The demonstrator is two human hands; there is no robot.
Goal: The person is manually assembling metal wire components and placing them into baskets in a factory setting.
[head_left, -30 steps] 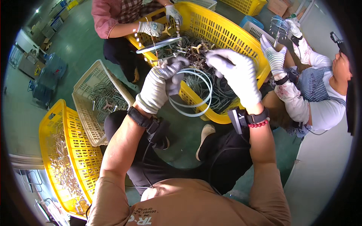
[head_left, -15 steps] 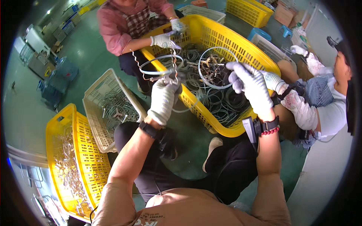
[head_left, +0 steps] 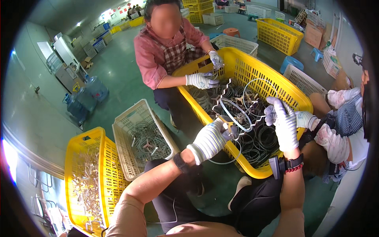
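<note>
My left hand [head_left: 210,139], in a striped white glove with grey fingers, is closed on a metal bracket [head_left: 230,125] with zigzag wire arms. A translucent white ring [head_left: 245,126] loops among those arms; whether it is fastened to them I cannot tell. To its right, my gloved right hand [head_left: 285,122] has its fingers closed at the edge of a thinner pale ring [head_left: 252,80]. Its grip is partly hidden by the fingers. Both hands are over the near side of a large yellow basket [head_left: 246,170], which holds many grey rings [head_left: 256,148] and tangled metal pieces.
Opposite, a person in a checked apron [head_left: 173,55] works with gloved hands over the basket; another person's gloved hand [head_left: 306,119] is close to my right. At left stand a white crate [head_left: 118,132] of rings and a yellow basket [head_left: 103,173] of metal parts. Water jugs [head_left: 96,89] stand beyond.
The view has tilted up and shifted left. My left hand has brought the bracket and its ring rightward over the basket, nearer my right hand, and the bracket has turned.
</note>
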